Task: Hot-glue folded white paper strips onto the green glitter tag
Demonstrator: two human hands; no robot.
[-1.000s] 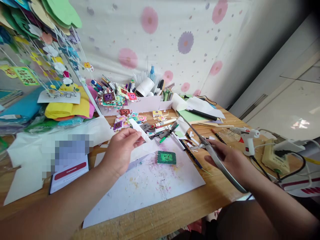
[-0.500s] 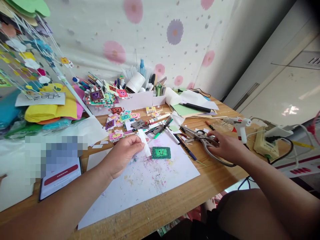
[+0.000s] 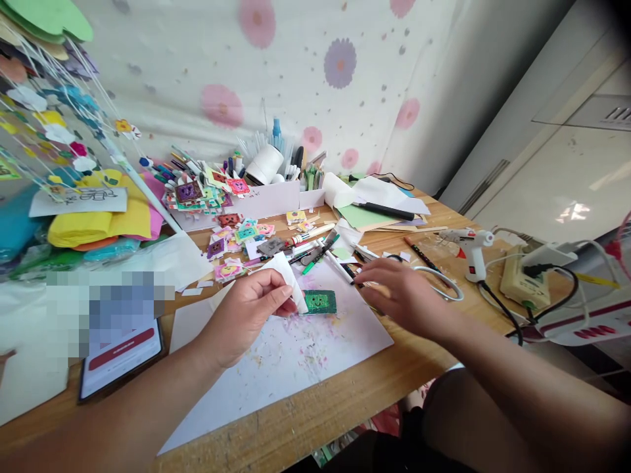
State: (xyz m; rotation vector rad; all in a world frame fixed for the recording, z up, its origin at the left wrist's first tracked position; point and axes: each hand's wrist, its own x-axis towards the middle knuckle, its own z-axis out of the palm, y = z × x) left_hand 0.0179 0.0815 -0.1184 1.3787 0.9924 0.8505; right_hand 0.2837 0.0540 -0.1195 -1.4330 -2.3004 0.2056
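My left hand [image 3: 256, 305] pinches a folded white paper strip [image 3: 292, 279] between thumb and fingers. The strip's lower end overlaps the left edge of a small green card with a drawn face [image 3: 321, 302], which lies on a large stained white paper sheet [image 3: 231, 387]. My right hand [image 3: 401, 294] hovers palm-down over the sheet's right edge, fingers loosely stretched toward the left and nothing seen in them. Scissors [image 3: 451, 289] lie partly hidden behind this hand; their handle loop shows on its right.
Pens and markers [image 3: 320, 253] lie beyond the card, beside several small coloured cards [image 3: 246, 233]. A glue gun [image 3: 473, 253] and power strip [image 3: 522, 279] stand on the right. On the left is a phone [image 3: 123, 358]. A pen-filled box [image 3: 271, 200] is at the back.
My right hand has left the scissors' handle and moved left toward the green card. The scissors' handle has shifted away from me. My left hand and the strip moved slightly right, over the card's edge.
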